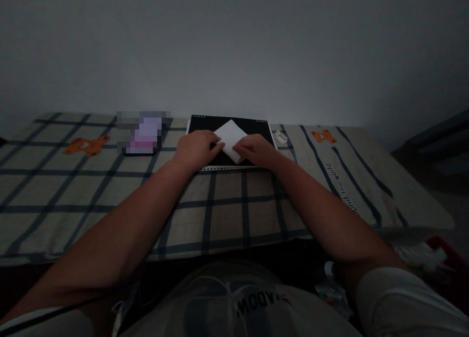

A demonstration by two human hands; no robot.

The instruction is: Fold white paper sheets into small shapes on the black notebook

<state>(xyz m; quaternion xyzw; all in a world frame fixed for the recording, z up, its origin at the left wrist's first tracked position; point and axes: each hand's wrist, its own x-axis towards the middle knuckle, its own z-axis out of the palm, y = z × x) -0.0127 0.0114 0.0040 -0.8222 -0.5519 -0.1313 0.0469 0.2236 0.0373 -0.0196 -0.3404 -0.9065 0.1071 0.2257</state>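
Fingers of the left hand (198,146) press flat on the left edge of a folded white paper (231,132), thumb parted from the forefinger; those of the right hand (258,149) bunch together at its lower right edge, whether pinching or merely pressing one cannot tell. From left to right: an orange bear print (88,145) on the checked tablecloth (227,220); then a smartphone (146,132), its lit screen pixelated, so that no brand or text is legible. Centrally, a black punched pad (252,124) lies near the wall (234,53), probably serving as a firm, flat backing; the paper rests on it diamond-wise, one corner toward the wall, between the hands. The left hand appears to steady the paper while the right attends to its edge. Below, inverted shirt lettering (262,303) resembles "ADOW", its remainder lost in folds. Just beside the pad's right edge lies a small pale object (281,136), too dim to identify. Farther right come the printed words "ound the world" (342,190), inverted and slanting, their beginning hidden by the right forearm (322,210), and a second bear print (324,136).
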